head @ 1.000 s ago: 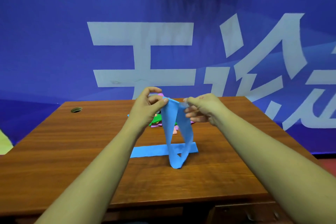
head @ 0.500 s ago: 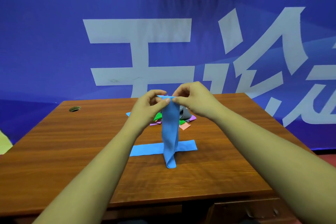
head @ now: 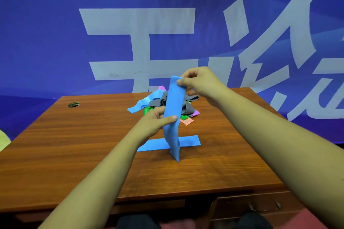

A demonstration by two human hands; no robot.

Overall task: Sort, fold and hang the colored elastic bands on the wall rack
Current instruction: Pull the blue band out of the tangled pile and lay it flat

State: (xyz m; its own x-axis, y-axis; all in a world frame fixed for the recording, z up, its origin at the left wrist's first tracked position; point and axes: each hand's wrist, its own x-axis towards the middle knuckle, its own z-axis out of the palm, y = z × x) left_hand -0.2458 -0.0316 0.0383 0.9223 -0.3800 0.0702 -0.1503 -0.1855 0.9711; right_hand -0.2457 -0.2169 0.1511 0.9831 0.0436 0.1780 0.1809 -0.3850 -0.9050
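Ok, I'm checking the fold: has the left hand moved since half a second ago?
Yes. The left hand has dropped from the top of the held band to its middle, nearer the flat band on the table.

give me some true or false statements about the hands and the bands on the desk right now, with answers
1. The right hand pinches the top end of the long blue elastic band, which hangs upright. True.
2. The left hand lies flat on the brown wooden desk. False: it holds the hanging band at mid-height, with its thumb across the front.
3. A second blue strip lies flat on the desk, and the hanging band crosses it in view. True.
4. The pile of mixed coloured bands sits at the desk's near edge. False: it lies toward the far side, beyond the hands.
5. The round cable hole is at the desk's far right. False: it is at the far left.
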